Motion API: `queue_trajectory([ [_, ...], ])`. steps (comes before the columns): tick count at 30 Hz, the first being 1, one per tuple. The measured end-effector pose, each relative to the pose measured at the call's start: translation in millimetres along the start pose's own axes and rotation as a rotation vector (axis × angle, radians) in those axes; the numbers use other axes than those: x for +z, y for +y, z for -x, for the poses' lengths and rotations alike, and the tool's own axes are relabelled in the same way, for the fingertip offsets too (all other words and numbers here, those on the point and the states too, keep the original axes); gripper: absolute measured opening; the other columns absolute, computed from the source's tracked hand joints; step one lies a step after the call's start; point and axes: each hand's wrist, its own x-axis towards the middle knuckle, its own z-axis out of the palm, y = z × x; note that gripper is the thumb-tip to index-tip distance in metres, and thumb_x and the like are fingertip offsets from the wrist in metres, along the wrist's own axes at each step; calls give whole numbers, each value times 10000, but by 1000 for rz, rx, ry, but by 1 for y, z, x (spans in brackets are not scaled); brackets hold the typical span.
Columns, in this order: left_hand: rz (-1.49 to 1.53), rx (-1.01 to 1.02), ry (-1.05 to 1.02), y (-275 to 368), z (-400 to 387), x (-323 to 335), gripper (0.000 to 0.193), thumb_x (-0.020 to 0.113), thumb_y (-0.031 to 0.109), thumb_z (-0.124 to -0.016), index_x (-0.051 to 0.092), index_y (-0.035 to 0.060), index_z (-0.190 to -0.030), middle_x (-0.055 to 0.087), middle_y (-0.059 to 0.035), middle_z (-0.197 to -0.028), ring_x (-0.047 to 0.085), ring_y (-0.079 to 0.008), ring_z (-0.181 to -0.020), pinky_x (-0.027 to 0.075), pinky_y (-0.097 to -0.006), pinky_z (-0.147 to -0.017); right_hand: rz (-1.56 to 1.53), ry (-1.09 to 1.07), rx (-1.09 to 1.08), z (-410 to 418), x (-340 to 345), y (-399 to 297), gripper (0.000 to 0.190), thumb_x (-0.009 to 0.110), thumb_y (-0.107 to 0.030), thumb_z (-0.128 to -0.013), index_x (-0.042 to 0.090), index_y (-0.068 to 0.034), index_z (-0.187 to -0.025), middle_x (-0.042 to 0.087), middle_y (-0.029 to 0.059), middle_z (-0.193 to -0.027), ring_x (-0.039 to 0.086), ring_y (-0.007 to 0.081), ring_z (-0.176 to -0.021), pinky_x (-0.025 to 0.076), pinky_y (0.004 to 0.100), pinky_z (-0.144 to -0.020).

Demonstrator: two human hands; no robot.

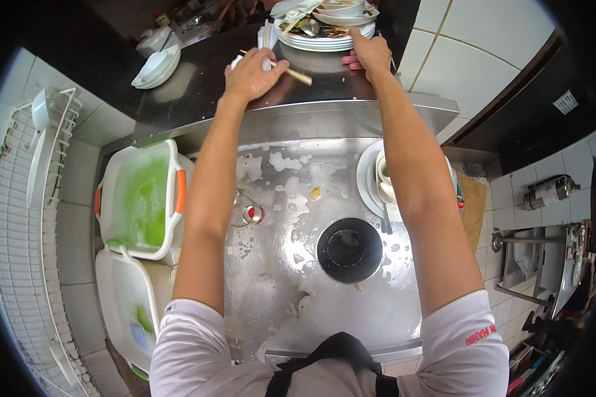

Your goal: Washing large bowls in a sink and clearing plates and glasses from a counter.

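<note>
My left hand (254, 74) holds wooden chopsticks (298, 75) and a crumpled white napkin (237, 61) over the dark counter. My right hand (370, 52) is at the right edge of a stack of white plates (323, 44), its thumb over the rim; whether it grips the stack I cannot tell. Food scraps and a metal spoon (310, 27) lie on the top plate, with white bowls (345, 9) and more napkins above. Below my arms is a wet steel sink table with a round dark drain hole (349, 250).
Two tubs stand at the left, one with green water (146, 198). A glass (244, 213) lies by my left forearm. Plates and cups (372, 183) sit under my right forearm. White bowls (158, 67) rest on the counter; a wire rack (25, 223) is at the far left.
</note>
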Motion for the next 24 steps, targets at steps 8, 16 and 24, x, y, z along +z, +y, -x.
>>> queue_trajectory([
  [8,90,-5,420,15,57,10,280,680,159,-736,560,56,-968,627,-178,-937,603,-387,-931,471,-528,-789,69,-29,-99,2,1,-2,537,662,-418,-826,613,116,-860,686,157,-727,699,190,-589,552,276,-473],
  [16,-145,-80,174,41,81,21,599,732,227,-770,467,12,-1263,579,-271,-1204,597,-455,-1045,488,-471,-913,29,56,-62,10,-9,0,483,602,-366,-913,618,110,-832,636,151,-590,584,198,-421,487,334,-403],
  [24,544,-71,133,157,354,160,545,676,75,-772,492,76,-1286,450,-232,-1336,431,-430,-1212,326,-541,-993,-17,5,-81,25,-4,-20,503,615,-395,-905,634,100,-815,633,149,-582,589,196,-435,485,336,-407],
])
